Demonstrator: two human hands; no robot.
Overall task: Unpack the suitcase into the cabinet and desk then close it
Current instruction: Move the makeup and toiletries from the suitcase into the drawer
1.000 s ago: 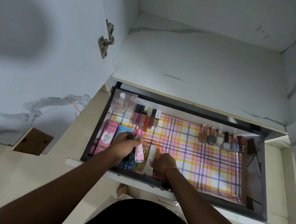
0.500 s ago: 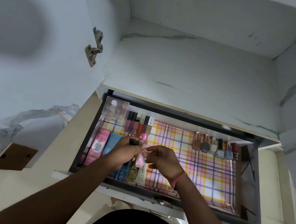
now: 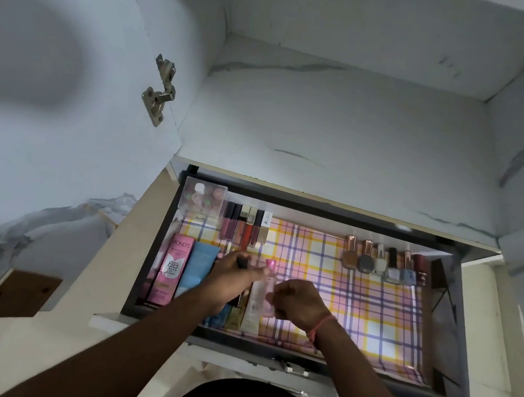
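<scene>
The cosmetics are being arranged in the drawer (image 3: 159,237): the left hand (image 3: 235,276) grips a dark tube (image 3: 242,262), the right hand (image 3: 298,300) pinches the pink-capped bottle (image 3: 267,279), which I judge must next be laid beside the other tubes (image 3: 245,314).

White marble-veined cabinet walls (image 3: 349,126), open door (image 3: 50,81) with metal hinge (image 3: 160,91)

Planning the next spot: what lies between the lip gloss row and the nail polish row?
Nothing: in the head view only bare plaid liner separates lip glosses from nail polishes.
</scene>
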